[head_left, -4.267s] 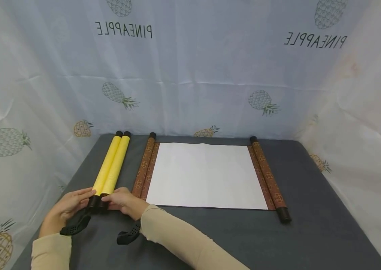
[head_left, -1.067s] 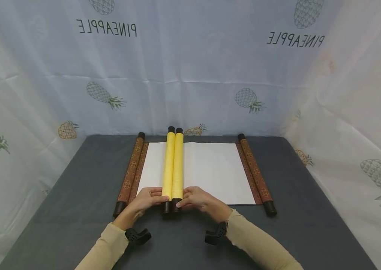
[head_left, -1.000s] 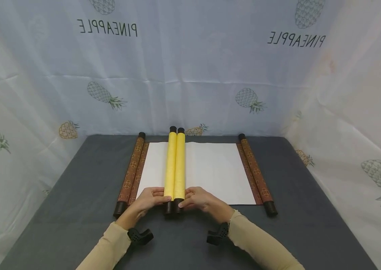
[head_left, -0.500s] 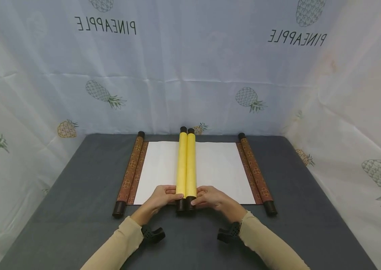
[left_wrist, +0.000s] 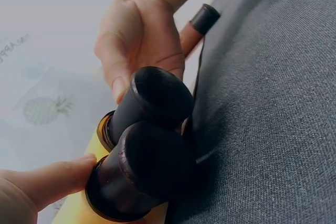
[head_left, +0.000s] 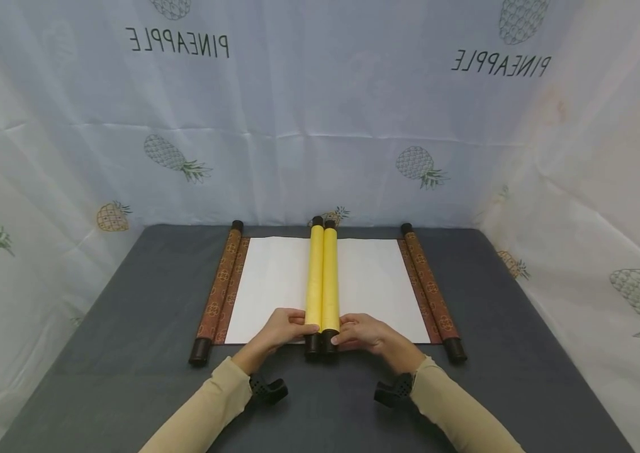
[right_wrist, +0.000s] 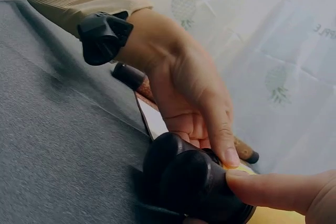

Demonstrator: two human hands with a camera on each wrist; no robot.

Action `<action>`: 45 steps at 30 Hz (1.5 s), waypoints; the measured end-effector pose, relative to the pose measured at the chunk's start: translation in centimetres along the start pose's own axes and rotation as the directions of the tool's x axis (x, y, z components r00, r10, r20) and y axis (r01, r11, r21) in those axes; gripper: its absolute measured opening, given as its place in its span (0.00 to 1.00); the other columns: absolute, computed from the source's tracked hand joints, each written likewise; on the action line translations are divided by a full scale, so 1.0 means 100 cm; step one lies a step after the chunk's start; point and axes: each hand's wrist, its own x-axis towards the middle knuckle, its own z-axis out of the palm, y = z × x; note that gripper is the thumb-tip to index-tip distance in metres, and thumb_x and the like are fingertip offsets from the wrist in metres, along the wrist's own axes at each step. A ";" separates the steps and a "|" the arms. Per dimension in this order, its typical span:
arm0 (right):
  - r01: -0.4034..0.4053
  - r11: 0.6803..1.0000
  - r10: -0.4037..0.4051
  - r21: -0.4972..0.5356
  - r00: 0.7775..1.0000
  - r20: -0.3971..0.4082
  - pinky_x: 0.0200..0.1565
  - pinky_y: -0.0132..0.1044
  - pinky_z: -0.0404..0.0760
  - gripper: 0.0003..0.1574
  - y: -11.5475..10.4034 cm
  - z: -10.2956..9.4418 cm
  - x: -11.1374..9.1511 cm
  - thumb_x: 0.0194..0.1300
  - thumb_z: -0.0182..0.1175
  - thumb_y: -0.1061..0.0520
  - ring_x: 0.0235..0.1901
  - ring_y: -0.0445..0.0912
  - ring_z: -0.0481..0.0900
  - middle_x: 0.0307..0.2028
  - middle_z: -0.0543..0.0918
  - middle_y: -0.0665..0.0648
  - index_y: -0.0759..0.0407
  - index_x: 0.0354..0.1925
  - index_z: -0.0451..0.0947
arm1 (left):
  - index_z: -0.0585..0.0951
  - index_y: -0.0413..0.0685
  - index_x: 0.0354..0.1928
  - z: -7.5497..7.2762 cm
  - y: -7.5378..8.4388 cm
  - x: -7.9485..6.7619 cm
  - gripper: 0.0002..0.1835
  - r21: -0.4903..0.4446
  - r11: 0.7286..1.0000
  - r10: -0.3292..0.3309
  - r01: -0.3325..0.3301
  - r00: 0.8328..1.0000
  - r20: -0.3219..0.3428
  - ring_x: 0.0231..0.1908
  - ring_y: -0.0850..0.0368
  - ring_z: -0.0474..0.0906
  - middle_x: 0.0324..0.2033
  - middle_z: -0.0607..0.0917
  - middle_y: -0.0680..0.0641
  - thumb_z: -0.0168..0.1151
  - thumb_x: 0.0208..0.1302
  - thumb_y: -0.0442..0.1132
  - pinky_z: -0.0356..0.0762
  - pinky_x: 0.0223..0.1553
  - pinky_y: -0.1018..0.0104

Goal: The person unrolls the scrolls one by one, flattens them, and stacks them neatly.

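A yellow scroll, rolled up on two rollers (head_left: pixel 314 277) with black end knobs (left_wrist: pixel 157 95), stands lengthwise over the middle of an unrolled white scroll (head_left: pixel 269 283). My left hand (head_left: pixel 281 326) grips the near end of its left roller, thumb on top by the knob. The near end of the right roller is pinched by my right hand (head_left: pixel 367 333), its thumb lying on the black knob. Both rollers lie side by side, touching. In the wrist views the thumbs show near the knobs, while most of the fingers underneath are hidden.
The white scroll's brown patterned rollers lie at its left (head_left: pixel 220 283) and right (head_left: pixel 432 283). Beneath is a dark grey cloth-covered table (head_left: pixel 320 409). A pineapple-print curtain (head_left: pixel 320 113) rises along the back and both sides.
Both hands have carried the yellow scroll from the table's left side onto the white scroll. Over the last second it has slid a little farther right to the middle.
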 end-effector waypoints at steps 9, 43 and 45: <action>-0.025 0.999 0.023 -0.047 0.999 -0.030 0.53 0.46 0.84 0.34 -0.002 -0.006 -0.002 0.56 0.63 0.67 0.42 0.45 0.85 0.50 0.83 0.69 0.78 0.59 0.66 | 0.80 0.29 0.50 0.006 0.003 0.004 0.25 0.090 0.995 -0.039 0.044 0.997 -0.060 0.32 0.59 0.84 0.37 0.88 0.37 0.71 0.54 0.39 0.85 0.36 0.65; 0.090 0.911 -0.270 -0.403 0.868 -0.416 0.49 0.48 0.85 0.23 -0.008 -0.003 0.002 0.68 0.57 0.58 0.52 0.60 0.82 0.53 0.81 0.70 0.70 0.56 0.75 | 0.68 0.33 0.66 -0.013 0.007 0.003 0.33 0.560 0.709 0.386 -0.428 0.901 0.201 0.72 0.37 0.60 0.71 0.63 0.35 0.65 0.60 0.37 0.62 0.69 0.42; 0.118 0.881 -0.321 -0.459 0.862 -0.393 0.58 0.53 0.79 0.26 -0.007 -0.003 0.003 0.69 0.55 0.57 0.61 0.63 0.75 0.60 0.77 0.71 0.70 0.61 0.72 | 0.66 0.33 0.68 -0.013 0.007 0.004 0.33 0.550 0.700 0.391 -0.456 0.889 0.240 0.73 0.38 0.56 0.73 0.60 0.35 0.62 0.61 0.35 0.60 0.70 0.42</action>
